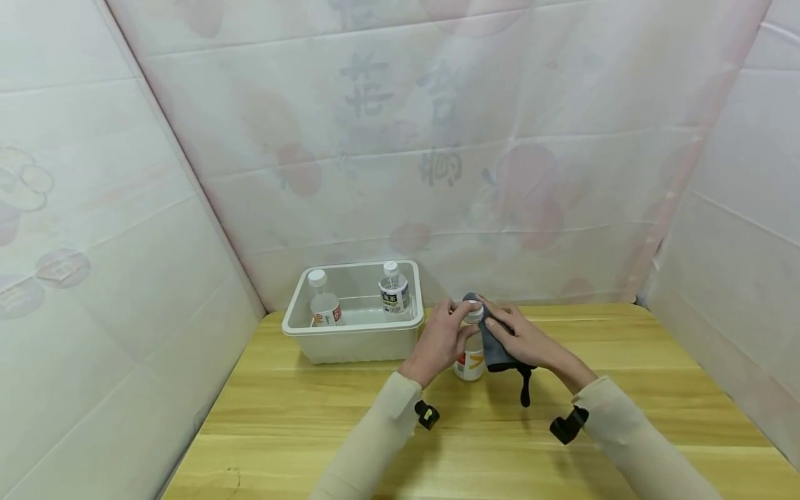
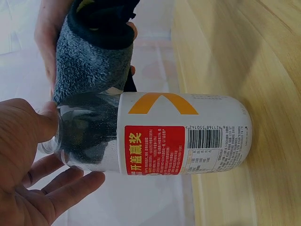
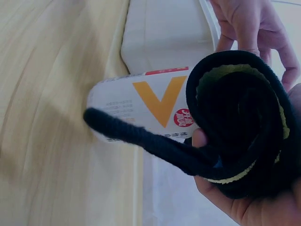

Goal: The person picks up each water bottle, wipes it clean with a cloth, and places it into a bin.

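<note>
A clear plastic bottle with a white cap and a white label stands upright on the wooden table. My left hand pinches it at the neck and cap, thumb and fingers on either side in the left wrist view. On the label are an orange V mark and a red panel. My right hand holds a rolled grey cloth against the bottle's upper side. The cloth's dark edging and loose strap hang towards the table. Parts of the bottle's shoulder are hidden behind the cloth and fingers.
Left of the hands sits a white plastic bin by the back wall. Inside it are two capped bottles, one at the left and one at the right. Printed sheets enclose the table on three sides.
</note>
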A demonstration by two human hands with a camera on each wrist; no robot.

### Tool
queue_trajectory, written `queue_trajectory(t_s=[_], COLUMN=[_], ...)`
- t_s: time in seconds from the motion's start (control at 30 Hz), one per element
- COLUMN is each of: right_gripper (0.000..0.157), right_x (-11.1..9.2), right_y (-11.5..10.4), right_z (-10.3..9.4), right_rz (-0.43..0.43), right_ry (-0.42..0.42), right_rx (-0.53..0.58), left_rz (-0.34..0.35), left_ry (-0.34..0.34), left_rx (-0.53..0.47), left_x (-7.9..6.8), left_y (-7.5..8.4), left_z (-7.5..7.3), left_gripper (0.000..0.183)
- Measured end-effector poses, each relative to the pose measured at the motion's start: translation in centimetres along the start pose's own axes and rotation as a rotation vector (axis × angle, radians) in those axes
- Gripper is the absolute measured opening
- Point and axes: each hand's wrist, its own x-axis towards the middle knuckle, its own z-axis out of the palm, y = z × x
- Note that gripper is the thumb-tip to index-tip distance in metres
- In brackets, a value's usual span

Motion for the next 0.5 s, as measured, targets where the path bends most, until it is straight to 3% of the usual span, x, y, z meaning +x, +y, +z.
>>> queue_trajectory(t_s=[0.5], right_gripper=[0.058], right_x=[-0.09], right_y=[0.93], right_z=[0.99], right_rz=[0.003], right_ry=[0.03], right_rx=[0.006], left_rz=[-0.001], left_ry=[0.002], left_rx=[-0.002], left_x=[-0.03], left_y=[-0.06], left_z=[0.13], left_gripper=[0.035])
